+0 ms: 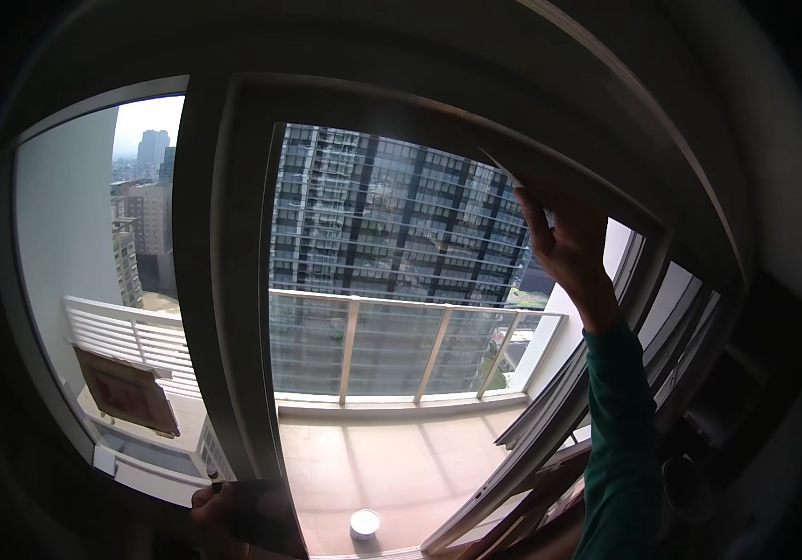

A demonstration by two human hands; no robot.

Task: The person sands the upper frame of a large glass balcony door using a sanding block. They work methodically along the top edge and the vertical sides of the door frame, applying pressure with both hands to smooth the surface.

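Note:
My right hand (564, 245) is raised to the upper right part of the dark window frame (233, 280). Its fingers pinch a thin pale sheet (506, 171), whose pointed edge sticks out up and to the left against the glass (392, 233). What the sheet is made of is too small to tell. A green sleeve covers that forearm. My left hand (210, 509) is low at the bottom left, in shadow. It is curled on the foot of the frame's upright bar.
Beyond the glass lies a tiled balcony (392, 467) with a glass railing (401, 345) and a small white round thing (365, 523) on its floor. A boxy unit with a brown cover (126, 392) sits outside at the left. Tilted dark sashes (560, 420) stand at the right.

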